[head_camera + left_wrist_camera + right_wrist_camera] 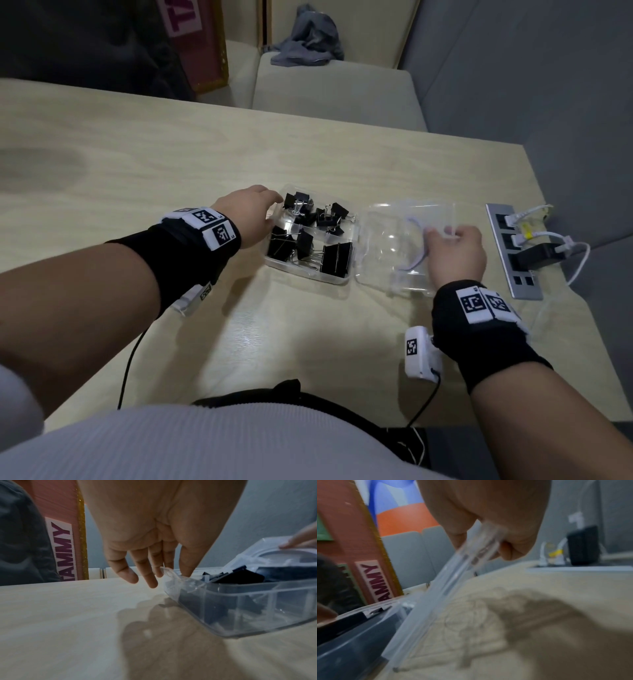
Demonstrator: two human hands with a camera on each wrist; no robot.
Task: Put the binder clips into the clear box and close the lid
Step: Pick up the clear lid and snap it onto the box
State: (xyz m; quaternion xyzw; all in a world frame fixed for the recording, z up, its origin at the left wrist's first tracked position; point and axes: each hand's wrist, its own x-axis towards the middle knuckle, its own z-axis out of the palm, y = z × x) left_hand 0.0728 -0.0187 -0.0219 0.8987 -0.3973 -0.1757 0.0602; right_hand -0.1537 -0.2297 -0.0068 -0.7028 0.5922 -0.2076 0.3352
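Observation:
The clear box [308, 274] sits open mid-table, its compartments holding several black binder clips [337, 258]. Its clear lid [387, 240] is hinged out to the right. My left hand [274, 205] is at the box's far-left corner. In the left wrist view the left hand [171, 573] has its thumb inside the rim of the box [240, 601] and fingers outside, lightly pinching the rim tab. My right hand [442, 234] pinches the lid's outer edge. In the right wrist view the right hand [488, 545] holds the lid [436, 595] tilted up off the table.
A grey power strip [513, 253] with a black adapter and white cables lies just right of the lid, near the table's right edge. Behind the table are a beige bench with a grey cloth [308, 37] and a pink sign board [195, 44].

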